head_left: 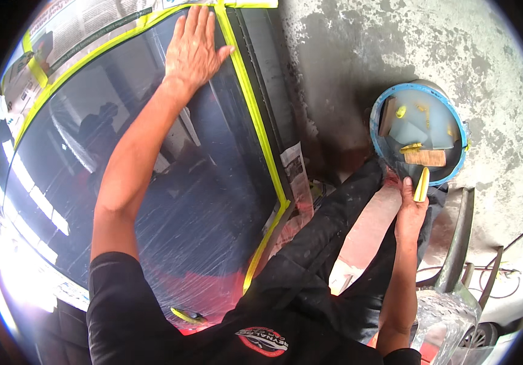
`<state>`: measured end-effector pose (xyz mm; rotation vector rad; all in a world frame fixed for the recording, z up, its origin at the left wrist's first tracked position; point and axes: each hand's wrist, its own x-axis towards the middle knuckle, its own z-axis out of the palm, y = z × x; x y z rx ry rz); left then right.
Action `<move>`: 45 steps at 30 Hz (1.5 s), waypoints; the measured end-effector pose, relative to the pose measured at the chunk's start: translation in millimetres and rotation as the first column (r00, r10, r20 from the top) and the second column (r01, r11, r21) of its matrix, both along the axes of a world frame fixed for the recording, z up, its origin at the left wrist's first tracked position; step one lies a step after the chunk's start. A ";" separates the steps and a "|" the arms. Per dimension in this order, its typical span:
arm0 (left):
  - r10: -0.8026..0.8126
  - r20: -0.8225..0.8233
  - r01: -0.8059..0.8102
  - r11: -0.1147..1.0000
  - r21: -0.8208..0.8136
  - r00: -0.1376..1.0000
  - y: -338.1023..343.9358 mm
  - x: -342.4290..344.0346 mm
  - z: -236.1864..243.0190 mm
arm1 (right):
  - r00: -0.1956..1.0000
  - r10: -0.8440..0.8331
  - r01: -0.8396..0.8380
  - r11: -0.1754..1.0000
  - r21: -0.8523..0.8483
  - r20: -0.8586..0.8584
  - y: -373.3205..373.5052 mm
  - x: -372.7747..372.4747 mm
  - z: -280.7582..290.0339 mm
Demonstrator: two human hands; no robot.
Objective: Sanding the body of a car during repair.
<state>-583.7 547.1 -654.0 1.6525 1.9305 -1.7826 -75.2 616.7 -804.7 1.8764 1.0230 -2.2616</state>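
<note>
My left hand (192, 61) lies flat with fingers stretched out at the far end of a dark, glossy car panel (170, 225), its thumb touching the yellow masking tape (246, 91) along the right side. It holds nothing. Beside the near rim of a blue-edged bucket (373, 125), my right hand (411, 213) is closed round a folded yellow piece (422, 184). A dark, sheet-like piece (402, 167) shows by its thumb; whether the hand grips that too, I cannot tell. Cloudy water in the bucket holds a wooden block (425, 158), a grey sheet (408, 132) and yellow scraps.
Newspaper (91, 30) is taped along the panel's far edge. A small yellow-edged item (187, 315) lies at its near end. Right of my legs stands a chair (456, 243) over stained concrete (486, 79). A thin cable (511, 286) runs near a car wheel (480, 336).
</note>
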 end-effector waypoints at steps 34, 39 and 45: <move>0.372 0.317 -0.248 0.895 -0.370 0.872 -95.0 128.5 53.0 | 0.981 0.194 -0.193 0.980 -0.055 0.020 33.5 6.8 46.0; 0.709 0.519 -0.667 0.677 -0.311 0.477 -90.2 178.3 44.6 | 0.972 0.225 -0.226 0.974 -0.003 -0.061 36.0 7.5 49.1; 0.218 0.976 -0.946 0.321 -0.047 0.025 -37.4 291.8 -41.1 | 0.989 0.110 -0.114 0.993 -0.033 -0.102 36.0 -9.7 36.1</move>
